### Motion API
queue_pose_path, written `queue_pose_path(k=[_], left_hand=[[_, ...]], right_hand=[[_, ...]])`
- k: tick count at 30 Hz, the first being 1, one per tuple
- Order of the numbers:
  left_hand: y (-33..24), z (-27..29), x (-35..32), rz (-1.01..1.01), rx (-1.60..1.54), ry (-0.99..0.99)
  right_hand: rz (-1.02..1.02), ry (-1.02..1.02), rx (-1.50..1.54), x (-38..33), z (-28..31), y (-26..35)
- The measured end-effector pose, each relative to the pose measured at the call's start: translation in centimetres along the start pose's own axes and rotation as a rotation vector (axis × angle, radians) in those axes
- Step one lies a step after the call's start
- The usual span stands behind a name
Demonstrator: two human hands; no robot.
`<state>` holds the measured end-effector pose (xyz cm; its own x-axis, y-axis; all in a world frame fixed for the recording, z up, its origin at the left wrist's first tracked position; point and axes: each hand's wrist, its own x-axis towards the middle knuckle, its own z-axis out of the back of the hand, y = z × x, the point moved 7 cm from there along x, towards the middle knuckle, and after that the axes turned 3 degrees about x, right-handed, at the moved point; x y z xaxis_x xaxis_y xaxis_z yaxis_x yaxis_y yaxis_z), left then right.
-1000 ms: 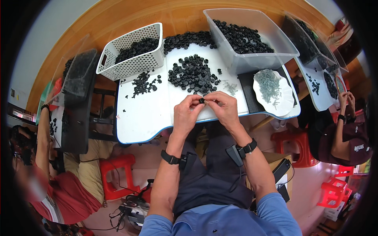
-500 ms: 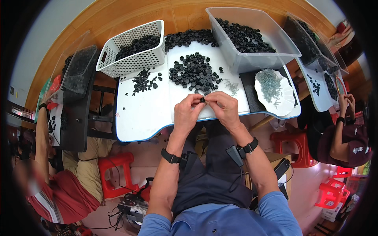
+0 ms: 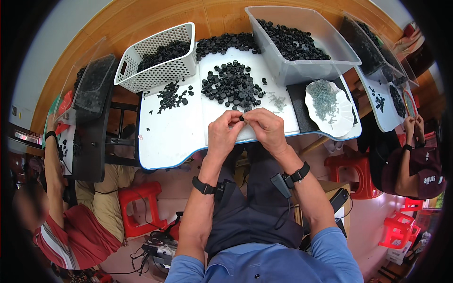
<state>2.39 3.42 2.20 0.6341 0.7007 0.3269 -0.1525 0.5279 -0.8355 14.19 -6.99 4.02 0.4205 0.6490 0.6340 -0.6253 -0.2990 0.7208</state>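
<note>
Little changed over the last second: left hand (image 3: 225, 133) and right hand (image 3: 267, 128) still meeting at near tabletop (image 3: 170, 141) edge, each grip pinched shut on one small black part (image 3: 242, 118). Pile (image 3: 232, 86) just beyond. Fitting apparently unfinished.

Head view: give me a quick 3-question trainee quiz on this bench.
1. True or false: both hands pinch one small black part together.
2. What holds the pale green pieces? A) white basket B) white plate C) clear bin
3. Fill in: the white basket sits to the person's ____ of the loose pile of black parts.

Key: 1 true, left hand and right hand meet on it. 2 B, the white plate. 3 left.
</note>
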Motion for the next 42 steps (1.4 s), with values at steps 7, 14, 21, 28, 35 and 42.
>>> queue_pose_path(k=[7,14,21,28,35,42], left_hand=[[0.0,-0.1,0.1,0.023,-0.018,0.023],[1.9,0.3,0.5,0.119,-0.245,0.121],[2.0,0.0,0.5,0.266,-0.371,0.161],[1.4,0.2,0.0,0.193,-0.234,0.093],[1.4,0.2,0.1,0.143,-0.235,0.089],[1.7,-0.1,-0.1,0.23,-0.294,0.179]], right_hand=[[0.072,0.011,-0.093,-0.2,-0.3,0.6],[0.077,-0.016,-0.12,-0.1,-0.6,1.3],[0.028,0.009,-0.036,-0.3,-0.3,0.7],[-0.392,0.007,0.236,-0.2,-0.2,-2.8],[-0.363,0.033,0.148,0.1,-0.5,-2.7],[-0.384,0.118,0.188,0.2,-0.4,-2.8]])
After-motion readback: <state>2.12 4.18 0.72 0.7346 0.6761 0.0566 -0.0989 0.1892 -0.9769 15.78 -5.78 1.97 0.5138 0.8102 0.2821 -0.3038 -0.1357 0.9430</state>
